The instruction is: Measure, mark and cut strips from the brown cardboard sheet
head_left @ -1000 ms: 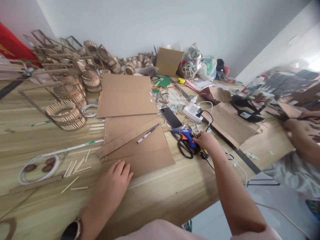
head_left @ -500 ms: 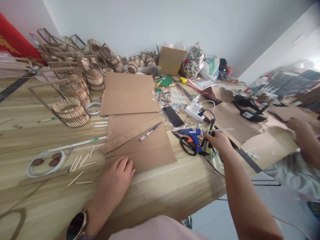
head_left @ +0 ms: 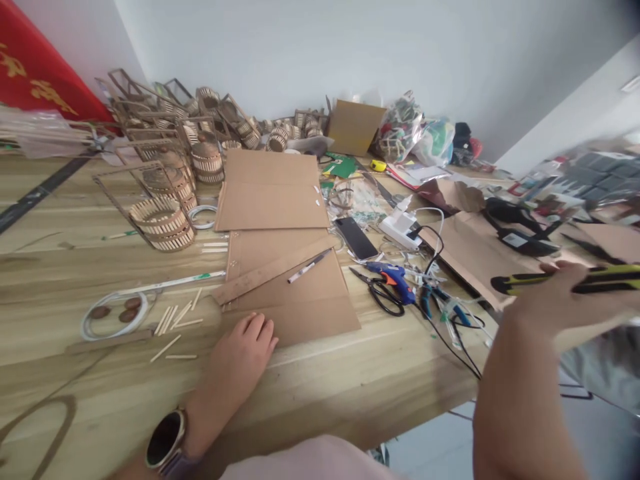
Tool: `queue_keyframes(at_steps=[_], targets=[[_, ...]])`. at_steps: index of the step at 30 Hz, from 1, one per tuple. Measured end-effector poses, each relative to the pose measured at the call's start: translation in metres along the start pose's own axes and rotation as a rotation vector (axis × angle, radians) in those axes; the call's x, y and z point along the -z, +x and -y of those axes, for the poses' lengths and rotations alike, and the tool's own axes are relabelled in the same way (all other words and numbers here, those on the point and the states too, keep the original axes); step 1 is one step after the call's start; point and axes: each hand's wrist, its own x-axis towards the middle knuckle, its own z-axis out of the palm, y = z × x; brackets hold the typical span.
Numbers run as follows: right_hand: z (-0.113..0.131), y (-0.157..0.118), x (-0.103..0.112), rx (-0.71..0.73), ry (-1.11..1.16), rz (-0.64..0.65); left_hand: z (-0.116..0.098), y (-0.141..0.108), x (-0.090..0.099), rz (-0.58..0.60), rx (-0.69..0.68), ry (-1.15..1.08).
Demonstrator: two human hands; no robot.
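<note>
My left hand [head_left: 249, 350] lies flat on the near edge of a cardboard sheet [head_left: 320, 303], its fingers stretched out. A cardboard strip [head_left: 270, 272] and a pen [head_left: 306, 268] rest on that sheet. Off to the right, my right hand [head_left: 555, 300] is raised and closed round a yellow-and-black utility knife [head_left: 520, 283], held roughly level. Skin continues past it to the right edge, where I cannot clearly separate my hand from another person's arm. Left of the knife lie a blue glue gun [head_left: 393, 279], black scissors [head_left: 385, 297] and blue-handled pliers [head_left: 440, 303].
A phone [head_left: 356, 238] and a white power strip [head_left: 403, 230] with cables sit mid-table. Small slatted baskets [head_left: 163, 223] crowd the back left. Wooden sticks [head_left: 173, 320] and a white coil [head_left: 90, 327] lie at left. A black headset-like strap [head_left: 520, 227] rests on brown paper.
My right hand has lifted the utility knife from beside the glue gun and carried it right. The glue gun has tilted, and pliers now show. My left hand stays on the cardboard; the view has shifted slightly.
</note>
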Motion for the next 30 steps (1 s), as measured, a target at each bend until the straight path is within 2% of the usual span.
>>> queue_keyframes(at_steps=[1, 2, 3, 4, 5, 8, 9, 11, 13, 16, 19, 30], targets=[[0.011, -0.007, -0.002, 0.025, 0.073, -0.253, 0.000, 0.001, 0.002, 0.006, 0.003, -0.008], [0.024, -0.017, -0.007, 0.031, 0.157, -0.355, 0.000, 0.002, 0.004, 0.012, 0.009, -0.016], [0.037, -0.031, -0.015, -0.001, 0.229, -0.208, 0.000, 0.003, 0.007, 0.020, 0.018, -0.025], [0.051, -0.048, -0.026, -0.042, 0.282, -0.129, 0.001, 0.004, 0.010, 0.024, 0.032, -0.035], [0.063, -0.066, -0.038, -0.117, 0.356, 0.043, 0.002, 0.005, 0.012, 0.026, 0.042, -0.048], [0.092, -0.124, -0.075, -0.423, 0.572, 0.724, 0.011, 0.005, 0.018, 0.025, 0.021, -0.140], [0.099, -0.141, -0.085, -0.520, 0.636, 0.883, 0.016, 0.004, 0.019, 0.017, 0.006, -0.194], [0.107, -0.166, -0.098, -0.697, 0.723, 1.114, 0.026, 0.001, 0.019, -0.019, -0.001, -0.319], [0.111, -0.180, -0.105, -0.822, 0.786, 1.245, 0.036, -0.002, 0.015, -0.074, 0.044, -0.412], [0.110, -0.187, -0.107, -0.939, 0.847, 1.320, 0.045, -0.006, 0.010, -0.108, 0.112, -0.464], [0.106, -0.189, -0.107, -1.013, 0.874, 1.349, 0.046, -0.005, 0.008, -0.092, 0.118, -0.459], [0.106, -0.197, -0.105, -1.121, 0.926, 1.528, 0.045, -0.004, 0.010, -0.065, 0.104, -0.468]])
